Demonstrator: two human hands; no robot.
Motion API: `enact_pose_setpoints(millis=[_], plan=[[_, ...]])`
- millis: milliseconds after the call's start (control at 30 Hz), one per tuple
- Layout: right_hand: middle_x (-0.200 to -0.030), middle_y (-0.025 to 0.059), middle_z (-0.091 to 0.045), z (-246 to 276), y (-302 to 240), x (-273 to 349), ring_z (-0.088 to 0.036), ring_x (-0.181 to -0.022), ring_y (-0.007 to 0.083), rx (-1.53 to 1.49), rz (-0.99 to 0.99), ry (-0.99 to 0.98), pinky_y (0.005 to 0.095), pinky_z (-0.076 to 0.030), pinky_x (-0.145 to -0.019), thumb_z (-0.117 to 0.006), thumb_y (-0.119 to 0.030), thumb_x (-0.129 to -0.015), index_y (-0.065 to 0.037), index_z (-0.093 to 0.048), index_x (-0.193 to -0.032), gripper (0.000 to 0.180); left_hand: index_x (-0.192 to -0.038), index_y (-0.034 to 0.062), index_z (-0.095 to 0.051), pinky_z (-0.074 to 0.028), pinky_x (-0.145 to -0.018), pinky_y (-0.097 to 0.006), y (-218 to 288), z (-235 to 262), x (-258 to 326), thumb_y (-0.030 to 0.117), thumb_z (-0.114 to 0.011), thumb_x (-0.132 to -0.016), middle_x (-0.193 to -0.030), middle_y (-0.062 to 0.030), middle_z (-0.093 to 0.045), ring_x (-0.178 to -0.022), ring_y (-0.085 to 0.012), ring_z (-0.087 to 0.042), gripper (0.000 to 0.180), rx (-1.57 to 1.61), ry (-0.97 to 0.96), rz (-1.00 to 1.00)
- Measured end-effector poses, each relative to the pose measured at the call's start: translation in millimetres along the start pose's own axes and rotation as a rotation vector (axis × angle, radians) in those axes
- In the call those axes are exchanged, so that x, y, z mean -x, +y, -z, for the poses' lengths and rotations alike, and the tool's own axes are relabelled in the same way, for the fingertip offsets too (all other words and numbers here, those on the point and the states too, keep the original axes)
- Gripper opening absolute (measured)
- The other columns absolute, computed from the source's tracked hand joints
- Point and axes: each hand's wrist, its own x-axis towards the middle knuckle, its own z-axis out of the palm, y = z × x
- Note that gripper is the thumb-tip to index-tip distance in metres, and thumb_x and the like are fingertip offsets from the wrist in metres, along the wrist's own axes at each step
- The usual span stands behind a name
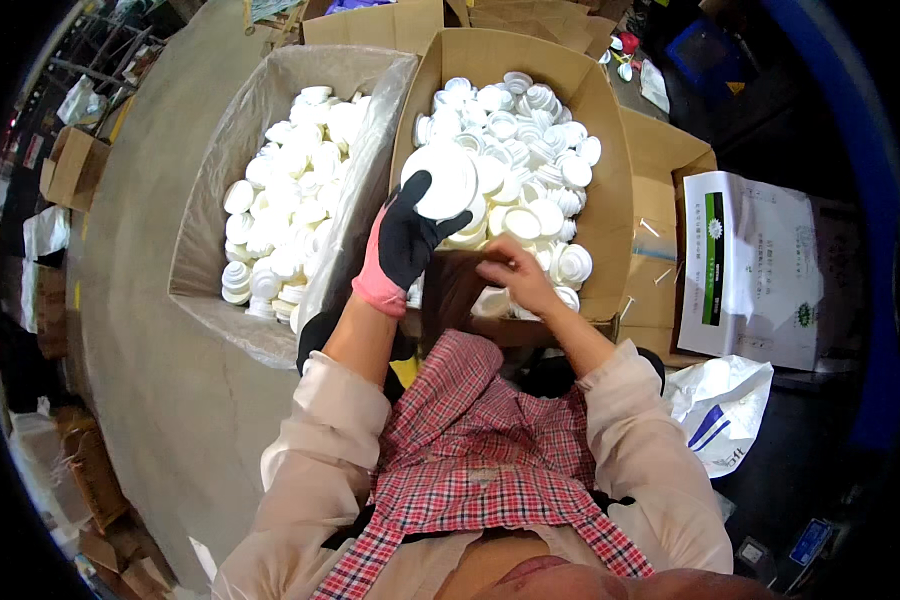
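My left hand (408,240), in a black glove with a pink cuff, grips a round white plastic lid (440,182) by its edge, thumb and fingers around it. The lid is held up over the near left part of an open cardboard box (610,200). That box is full of white round plastic pieces (510,140), several of them ridged. My bare right hand (520,277) is over the box's near side, just right of the left hand. Its fingers are bent in close together, and what they hold, if anything, is too small to make out.
Left of the box stands a plastic-lined box (195,240) filled with similar white pieces (290,190). To the right are a cardboard tray (655,240) with small white sticks, a printed white carton (760,270) and a white plastic bag (720,400). More cartons (370,28) stand behind.
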Motion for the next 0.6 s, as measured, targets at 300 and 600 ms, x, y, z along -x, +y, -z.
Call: enact_pose_setpoints(millis=[300,600], plan=[[-0.089,-0.0014,-0.059,29,-54,-14,-0.053,-0.085,0.0079,-0.027,0.307,0.451,0.0216,-0.043,-0.078,-0.069,-0.004,-0.085,-0.003,-0.062,-0.100,0.017,-0.120,0.0009,-0.051,-0.047,-0.088,-0.033,-52,-17,15,0.015,-0.079,-0.072,-0.112,-0.0093,-0.061,-0.103,-0.0193,-0.058,0.057,-0.870,-0.028,-0.241],[-0.101,0.0084,-0.053,42,-96,3,-0.052,-0.096,0.0270,0.600,0.577,-0.021,0.0353,-0.044,-0.087,-0.061,0.004,-0.072,-0.008,-0.068,-0.097,0.029,-0.111,0.0006,-0.055,-0.048,-0.085,-0.033,-48,-42,17,0.016,-0.085,-0.063,-0.103,-0.0088,-0.063,-0.098,-0.0177,-0.060,0.059,-1.258,-0.103,-0.096]])
